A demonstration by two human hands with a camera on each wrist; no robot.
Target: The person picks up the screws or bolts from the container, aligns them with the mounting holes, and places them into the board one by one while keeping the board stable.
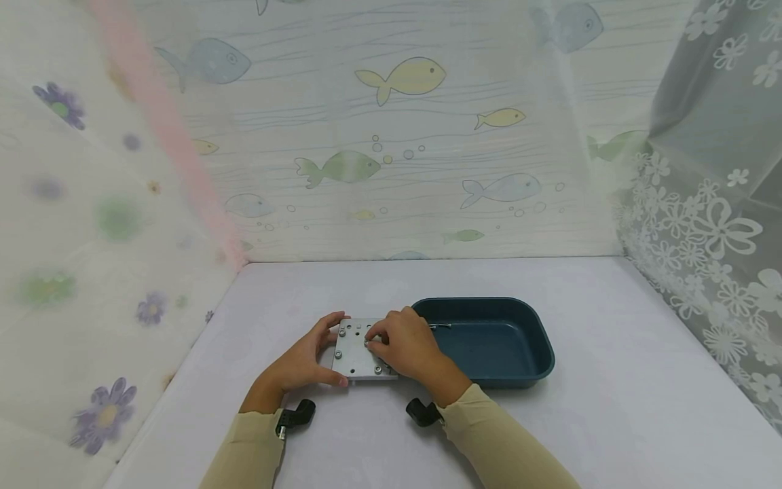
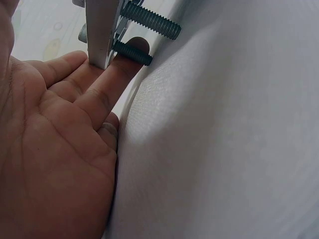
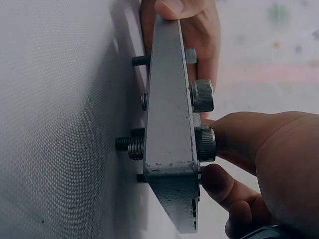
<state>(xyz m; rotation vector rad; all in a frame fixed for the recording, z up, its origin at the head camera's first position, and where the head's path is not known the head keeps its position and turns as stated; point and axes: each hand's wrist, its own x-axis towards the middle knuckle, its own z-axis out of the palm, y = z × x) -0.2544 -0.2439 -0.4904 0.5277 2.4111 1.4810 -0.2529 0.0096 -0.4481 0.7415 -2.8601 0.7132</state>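
Jutting from left hand (image 1: 301, 360), under right hand (image 1: 411, 343): bolted metal plate (image 1: 358, 358).

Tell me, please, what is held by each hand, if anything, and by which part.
The left hand holds the metal plate by its left end. The right hand seems to pinch a bolt by its head.

Rear hanging (image 1: 415, 204) pale, printed with fish (image 1: 406, 76). Left drape (image 1: 49, 238) carries purple flowers (image 1: 105, 415); right drape (image 1: 702, 88) sheer with white flowers (image 1: 725, 227). White-covered table (image 1: 611, 407) below, softly lit.
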